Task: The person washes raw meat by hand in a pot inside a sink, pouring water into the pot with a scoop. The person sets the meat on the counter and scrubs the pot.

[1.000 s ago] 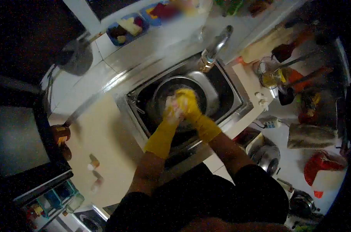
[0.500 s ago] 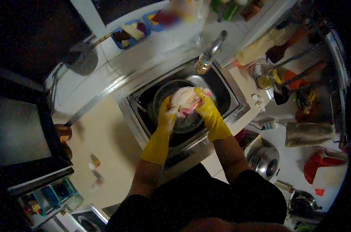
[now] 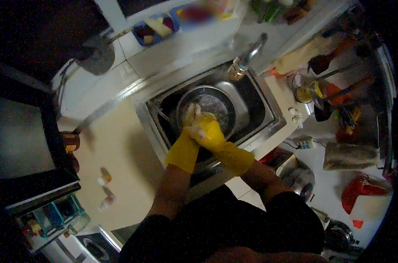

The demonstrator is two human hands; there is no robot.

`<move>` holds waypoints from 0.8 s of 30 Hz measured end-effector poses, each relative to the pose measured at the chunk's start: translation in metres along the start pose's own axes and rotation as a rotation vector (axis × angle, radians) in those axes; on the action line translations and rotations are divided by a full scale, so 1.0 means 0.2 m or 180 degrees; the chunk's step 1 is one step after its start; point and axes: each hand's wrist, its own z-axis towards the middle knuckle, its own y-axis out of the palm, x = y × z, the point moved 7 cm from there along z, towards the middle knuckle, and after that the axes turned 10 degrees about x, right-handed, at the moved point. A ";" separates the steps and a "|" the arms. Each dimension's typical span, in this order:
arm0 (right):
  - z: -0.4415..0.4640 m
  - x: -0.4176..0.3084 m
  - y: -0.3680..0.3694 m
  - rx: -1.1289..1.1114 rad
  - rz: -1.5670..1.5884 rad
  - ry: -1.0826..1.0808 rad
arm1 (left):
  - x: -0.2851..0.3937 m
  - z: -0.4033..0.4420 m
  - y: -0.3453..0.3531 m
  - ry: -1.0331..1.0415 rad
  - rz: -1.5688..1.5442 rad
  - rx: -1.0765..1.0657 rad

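Observation:
Both my hands wear yellow rubber gloves and are pressed together over a round metal basin in the sink. My left hand is closed on a bunched wet cloth, pale in colour. Over it from the right lies my right hand, its fingers wrapped round the same bundle. Most of the cloth is hidden by the gloves. Cloudy, sudsy water shows in the basin beyond my hands.
The sink has a metal rim, with a faucet at its back. Small bottles stand on the left counter. Hanging utensils and a brown towel are at the right. A blue tray sits behind.
The cloth, spread pink and white between my hands before, is now bunched up. My right hand has moved left and nearer, over the cloth and against my left hand.

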 end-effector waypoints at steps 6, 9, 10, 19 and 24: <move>0.11 0.24 0.05 -0.0264 -0.1079 0.0495 | 0.34 0.00 0.16 -0.7125 -0.7861 -0.1831; 0.04 0.26 0.10 -0.0201 -0.0978 0.0164 | 0.09 0.12 0.05 -0.6618 -0.7270 -0.2501; 0.08 0.34 0.09 -0.0186 -0.1081 0.0442 | 0.03 0.10 -0.01 -0.6475 -0.7021 -0.2775; -0.09 0.43 0.20 0.0447 -0.1358 -0.1389 | 0.63 -0.50 0.34 -0.6423 -0.9955 -0.3176; 0.00 0.41 0.09 -0.0163 -0.0657 0.0365 | 0.36 -0.06 0.14 -0.5803 -0.7763 -0.2431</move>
